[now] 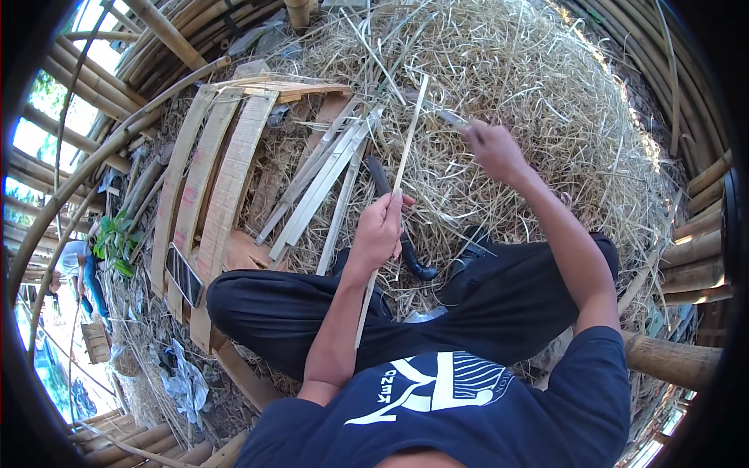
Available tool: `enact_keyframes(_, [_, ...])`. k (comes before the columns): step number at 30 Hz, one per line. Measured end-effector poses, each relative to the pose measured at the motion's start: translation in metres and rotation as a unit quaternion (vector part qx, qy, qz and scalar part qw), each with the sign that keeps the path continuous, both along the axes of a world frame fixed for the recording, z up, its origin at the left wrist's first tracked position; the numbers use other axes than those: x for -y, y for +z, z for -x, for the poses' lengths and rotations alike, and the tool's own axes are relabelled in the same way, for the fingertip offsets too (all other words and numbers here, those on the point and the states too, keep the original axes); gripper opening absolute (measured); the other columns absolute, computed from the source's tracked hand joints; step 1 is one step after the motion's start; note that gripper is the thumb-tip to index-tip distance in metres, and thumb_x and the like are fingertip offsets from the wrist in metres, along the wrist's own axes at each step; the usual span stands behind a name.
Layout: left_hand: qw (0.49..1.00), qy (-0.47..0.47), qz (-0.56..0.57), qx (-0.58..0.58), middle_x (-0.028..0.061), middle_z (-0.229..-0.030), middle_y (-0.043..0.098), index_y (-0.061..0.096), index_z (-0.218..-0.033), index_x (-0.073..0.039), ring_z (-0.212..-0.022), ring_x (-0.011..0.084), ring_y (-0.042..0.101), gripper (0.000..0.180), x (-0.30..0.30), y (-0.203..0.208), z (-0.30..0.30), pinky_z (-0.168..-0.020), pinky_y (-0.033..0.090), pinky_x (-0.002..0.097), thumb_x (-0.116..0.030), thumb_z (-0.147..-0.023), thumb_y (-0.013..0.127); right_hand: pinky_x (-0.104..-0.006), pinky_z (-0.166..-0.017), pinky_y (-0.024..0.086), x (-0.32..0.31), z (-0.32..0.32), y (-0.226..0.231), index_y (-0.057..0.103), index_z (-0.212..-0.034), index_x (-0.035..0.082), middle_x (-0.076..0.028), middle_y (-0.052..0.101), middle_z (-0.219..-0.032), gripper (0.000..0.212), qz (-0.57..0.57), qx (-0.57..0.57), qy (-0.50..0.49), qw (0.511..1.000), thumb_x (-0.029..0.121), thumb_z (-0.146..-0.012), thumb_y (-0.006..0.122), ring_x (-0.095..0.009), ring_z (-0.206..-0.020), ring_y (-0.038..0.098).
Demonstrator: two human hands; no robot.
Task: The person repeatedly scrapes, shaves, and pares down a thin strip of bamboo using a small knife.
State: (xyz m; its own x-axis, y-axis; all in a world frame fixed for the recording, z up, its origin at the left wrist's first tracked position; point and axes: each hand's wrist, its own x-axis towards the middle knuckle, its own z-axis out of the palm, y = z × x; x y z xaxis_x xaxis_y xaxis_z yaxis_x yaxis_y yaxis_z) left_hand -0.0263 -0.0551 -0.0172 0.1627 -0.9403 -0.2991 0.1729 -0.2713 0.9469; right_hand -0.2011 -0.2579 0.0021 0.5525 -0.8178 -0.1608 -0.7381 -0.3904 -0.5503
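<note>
My left hand (379, 234) is closed around a long thin bamboo strip (411, 132), which slants up and away from my lap. The strip's lower end runs down past my left forearm. Off to the right, my right hand (496, 152) grips a knife (452, 118) whose blade points left toward the strip; blade and strip look apart. A dark curved sheath-like object (380, 176) lies behind my left hand, partly hidden by it. Several flat pale bamboo slats (324, 191) rest on the ground to the left of that hand.
Dry shavings (530, 86) cover the ground ahead. A slatted wooden pallet (226, 183) stands at the left with a phone (184, 274) on it. Bamboo rails (94, 86) enclose the spot, and a bamboo pole (675, 360) lies at my right. Another person (76, 269) is far left.
</note>
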Motion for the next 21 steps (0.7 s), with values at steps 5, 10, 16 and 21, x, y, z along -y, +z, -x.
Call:
enact_keyframes(5, [0.99, 0.0, 0.05, 0.128, -0.0074, -0.053, 0.033, 0.057, -0.102, 0.001, -0.04, 0.0013, 0.032, 0.029, -0.001, -0.016, 0.004, -0.034, 0.027, 0.0203, -0.023, -0.103, 0.04, -0.0399, -0.046, 0.039, -0.037, -0.013, -0.018, 0.054, -0.083, 0.011, -0.004, 0.048, -0.051, 0.035, 0.213, 0.078, 0.221, 0.948, 0.041, -0.098, 0.045, -0.022, -0.044, 0.046])
enact_keyframes(10, [0.986, -0.013, 0.053, 0.159, -0.0077, -0.053, 0.034, 0.056, -0.098, -0.002, -0.04, 0.0005, 0.033, 0.027, -0.007, -0.024, 0.005, -0.035, 0.024, 0.0214, -0.023, -0.103, 0.04, -0.037, -0.053, 0.047, 0.011, 0.001, -0.028, 0.063, -0.093, 0.014, -0.007, 0.059, -0.061, 0.023, 0.117, -0.105, 0.122, 0.98, 0.029, -0.097, 0.045, -0.019, -0.055, 0.059])
enact_keyframes(16, [0.999, 0.0, 0.004, -0.049, -0.0078, -0.054, 0.03, 0.055, -0.106, 0.002, -0.039, 0.0014, 0.03, 0.032, -0.002, 0.005, 0.001, -0.034, 0.032, 0.0201, -0.025, -0.104, 0.038, -0.0294, -0.053, 0.046, 0.097, 0.086, -0.058, 0.063, -0.094, 0.004, -0.006, 0.058, -0.068, 0.054, 0.087, 0.003, -0.256, 0.963, 0.052, -0.098, 0.039, -0.014, -0.055, 0.052])
enact_keyframes(21, [0.988, -0.022, 0.006, -0.151, -0.0064, -0.055, 0.028, 0.052, -0.112, 0.005, -0.039, 0.003, 0.029, 0.034, 0.004, 0.006, 0.008, -0.036, 0.036, 0.0207, -0.024, -0.104, 0.035, -0.0214, -0.037, 0.023, 0.01, 0.004, -0.012, 0.061, -0.097, 0.005, 0.007, 0.038, -0.054, 0.053, -0.324, 0.266, -0.163, 0.893, 0.057, -0.09, 0.054, -0.004, -0.042, 0.03])
